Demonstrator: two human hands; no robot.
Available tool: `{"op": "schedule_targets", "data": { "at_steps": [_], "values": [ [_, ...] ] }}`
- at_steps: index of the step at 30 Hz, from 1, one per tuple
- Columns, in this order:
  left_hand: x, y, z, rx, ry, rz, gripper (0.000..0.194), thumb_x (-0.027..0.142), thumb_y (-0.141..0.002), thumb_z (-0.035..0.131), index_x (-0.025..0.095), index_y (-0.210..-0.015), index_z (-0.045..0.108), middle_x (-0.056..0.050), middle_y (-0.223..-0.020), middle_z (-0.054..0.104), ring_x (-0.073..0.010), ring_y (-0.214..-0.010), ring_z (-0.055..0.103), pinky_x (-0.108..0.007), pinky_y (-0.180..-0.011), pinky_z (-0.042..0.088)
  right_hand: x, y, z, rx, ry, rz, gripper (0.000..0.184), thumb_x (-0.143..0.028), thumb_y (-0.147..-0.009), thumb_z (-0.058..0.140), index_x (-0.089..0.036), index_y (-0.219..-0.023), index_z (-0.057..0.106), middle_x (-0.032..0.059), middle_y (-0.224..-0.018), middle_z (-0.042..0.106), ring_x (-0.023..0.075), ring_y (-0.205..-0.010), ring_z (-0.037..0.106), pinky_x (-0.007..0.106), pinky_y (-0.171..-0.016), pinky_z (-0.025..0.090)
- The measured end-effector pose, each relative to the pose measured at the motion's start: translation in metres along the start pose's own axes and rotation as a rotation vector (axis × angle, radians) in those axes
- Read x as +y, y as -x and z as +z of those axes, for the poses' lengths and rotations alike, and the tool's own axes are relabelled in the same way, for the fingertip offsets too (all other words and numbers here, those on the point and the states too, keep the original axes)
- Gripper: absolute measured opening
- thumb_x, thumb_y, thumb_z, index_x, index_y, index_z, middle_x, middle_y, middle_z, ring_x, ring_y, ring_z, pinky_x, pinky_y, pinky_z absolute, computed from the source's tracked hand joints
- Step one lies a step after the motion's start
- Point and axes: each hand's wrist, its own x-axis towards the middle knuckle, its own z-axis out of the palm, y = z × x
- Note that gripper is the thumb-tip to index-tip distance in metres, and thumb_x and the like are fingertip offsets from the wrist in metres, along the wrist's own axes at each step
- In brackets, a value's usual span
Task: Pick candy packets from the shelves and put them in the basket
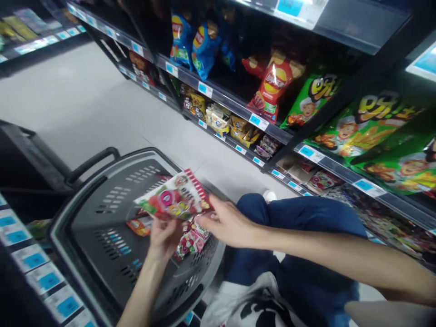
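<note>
A shiny sweet packet [170, 200] held face up in both my hands, above the grey basket [85, 222].
My right hand [226, 221] is closed on the packet's right end, beside the red-striped edge, and my left hand [165, 238] grips its lower edge, fingers tucked mostly out of sight beneath; how firmly they press I cannot tell. A pink packet [195, 238] and an orange packet [139, 227] lie below in the basket. The wrapper looks slick, so if my left fingers loosened, the far end could swing down on the right-hand pinch, and a weak pinch would let it drop among the others. Squeezing too hard might crease it; drifting right, past the basket's rim, a slip could land it on the floor [218, 181].
</note>
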Motion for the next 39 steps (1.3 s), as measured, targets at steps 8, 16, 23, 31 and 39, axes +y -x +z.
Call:
{"op": "schedule_targets", "data": {
  "at_steps": [8, 16, 23, 31, 39],
  "values": [
    [-0.015, 0.015, 0.023, -0.147, 0.010, -0.048, 0.056, 0.047, -0.059, 0.093, 0.019, -0.099, 0.065, -0.005, -0.098, 0.075, -0.0189, -0.089, 0.071, -0.030, -0.081, 0.059, 0.040, -0.024, -0.003, 0.219, -0.364, 0.112, 0.045, -0.054, -0.098, 0.049, -0.015, -0.107, 0.072, 0.0047, -0.094, 0.074, 0.0178, -0.086, 0.070, 0.029, -0.077, 0.057],
    [-0.019, 0.015, 0.024, -0.248, -0.029, -0.127, 0.047, 0.052, -0.067, 0.087, 0.016, -0.080, 0.061, 0.002, -0.062, 0.062, -0.0101, -0.050, 0.053, -0.022, -0.051, 0.045, 0.030, -0.037, -0.027, 0.178, -0.402, 0.095, 0.042, -0.057, -0.087, 0.065, -0.016, -0.088, 0.076, 0.0035, -0.080, 0.075, 0.0176, -0.073, 0.068, 0.032, -0.074, 0.057],
    [-0.021, 0.019, 0.028, -0.218, -0.075, -0.111, 0.051, 0.054, -0.062, 0.090, 0.015, -0.084, 0.066, -0.003, -0.073, 0.071, -0.0125, -0.058, 0.060, -0.023, -0.054, 0.047, 0.018, -0.032, -0.027, 0.197, -0.502, 0.179, 0.038, -0.052, -0.085, 0.069, -0.015, -0.093, 0.075, 0.0046, -0.083, 0.076, 0.0169, -0.077, 0.069, 0.029, -0.072, 0.055],
    [-0.029, 0.028, 0.026, -0.287, -0.289, 0.054, 0.028, 0.043, -0.073, 0.086, 0.018, -0.083, 0.079, -0.008, -0.088, 0.078, -0.0216, -0.081, 0.071, -0.034, -0.082, 0.056, 0.028, -0.034, -0.024, 0.316, -0.584, 0.219, 0.039, -0.040, -0.072, 0.085, -0.014, -0.099, 0.072, 0.0066, -0.097, 0.076, 0.0157, -0.086, 0.069, 0.029, -0.081, 0.055],
    [-0.033, 0.025, 0.024, -0.317, -0.137, 0.170, 0.035, 0.048, -0.071, 0.087, 0.017, -0.083, 0.077, -0.006, -0.084, 0.077, -0.0199, -0.079, 0.071, -0.030, -0.079, 0.056, 0.020, -0.031, -0.030, 0.301, -0.615, 0.254, 0.043, -0.048, -0.061, 0.093, -0.019, -0.088, 0.078, 0.0055, -0.087, 0.077, 0.0190, -0.077, 0.068, 0.032, -0.070, 0.056]
  ]
}}
